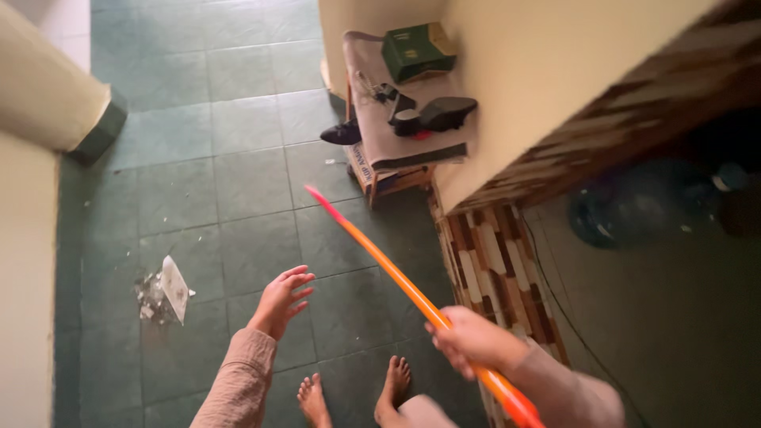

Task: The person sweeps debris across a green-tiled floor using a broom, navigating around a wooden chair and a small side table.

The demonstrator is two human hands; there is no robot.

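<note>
Right hand (474,342) closed around an orange stick (396,284), gripping it in its lower part; the stick runs up and away from the hand, slanting left, pink tip over the floor (230,190). Left hand (281,299) empty, fingers spread wide, palm down, held above the floor, well left of the stick and not touching it. Bare feet (357,396) just below and between the hands. Left of the left hand, on the green tiles: a small heap of litter (162,293) with a white scrap. Beyond the stick tip: a low stand (396,143) carrying dark shoes (440,113) and a green box (418,51). Right of the right hand: a patterned wall edge (495,261).
</note>
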